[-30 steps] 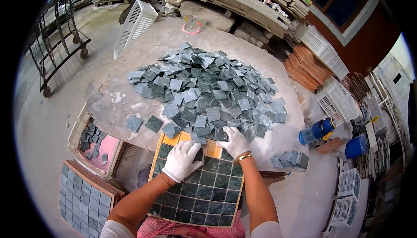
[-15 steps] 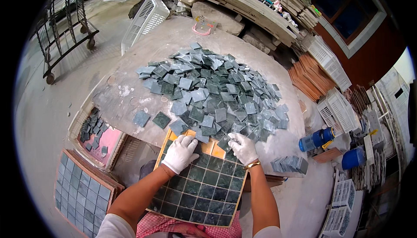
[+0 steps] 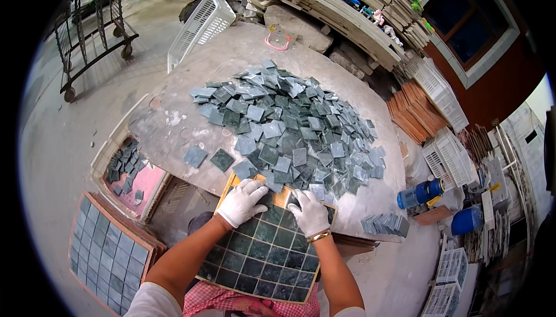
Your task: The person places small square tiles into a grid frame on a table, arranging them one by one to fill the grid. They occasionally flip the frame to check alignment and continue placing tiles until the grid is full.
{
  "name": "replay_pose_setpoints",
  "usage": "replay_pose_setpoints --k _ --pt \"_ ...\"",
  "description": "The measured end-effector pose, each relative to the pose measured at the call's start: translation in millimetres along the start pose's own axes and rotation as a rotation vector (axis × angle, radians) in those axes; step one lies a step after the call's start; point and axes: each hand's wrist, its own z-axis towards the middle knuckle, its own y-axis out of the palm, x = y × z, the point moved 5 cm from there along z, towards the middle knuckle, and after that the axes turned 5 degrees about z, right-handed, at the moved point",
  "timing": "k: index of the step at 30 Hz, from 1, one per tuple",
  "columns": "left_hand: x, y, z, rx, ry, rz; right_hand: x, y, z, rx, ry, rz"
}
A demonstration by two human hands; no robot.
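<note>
A wooden-edged tile frame leans toward me over my lap, holding rows of square dark green stone tiles, with bare orange-yellow backing showing near its far edge. My left hand, in a white glove, rests at the far left of the frame with fingers curled and pressed together; what lies under them is hidden. My right hand, also gloved, pinches a dark green stone tile at the far row, pressing it against the frame. Just beyond both hands, a big heap of loose stone tiles covers the table.
Left of me stand a stack of tiled panels and a pink-bottomed crate with loose tiles. A row of tiles stands at the table's right edge. Further right are a blue water jug and white crates. A wheeled rack stands far left.
My right hand has moved left and down with its tile, from above the frame's far edge onto its far row. My left hand stays in nearly the same place. The whole view has shifted slightly.
</note>
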Motion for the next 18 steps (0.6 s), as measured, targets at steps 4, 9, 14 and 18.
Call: replay_pose_setpoints --k 4,9,14,18 --pt "-1 0 -1 0.003 -0.004 0.0 -27 5 26 -0.007 -0.062 -0.071" --pt "2 2 0 0.014 -0.001 -0.017 -18 4 36 0.266 -0.295 -0.001" --pt "-1 -6 0 0.076 -0.035 0.019 -16 -2 7 0.219 -0.265 -0.002" --pt "0 -5 1 0.115 -0.065 0.024 -15 10 -18 0.122 -0.212 -0.006"
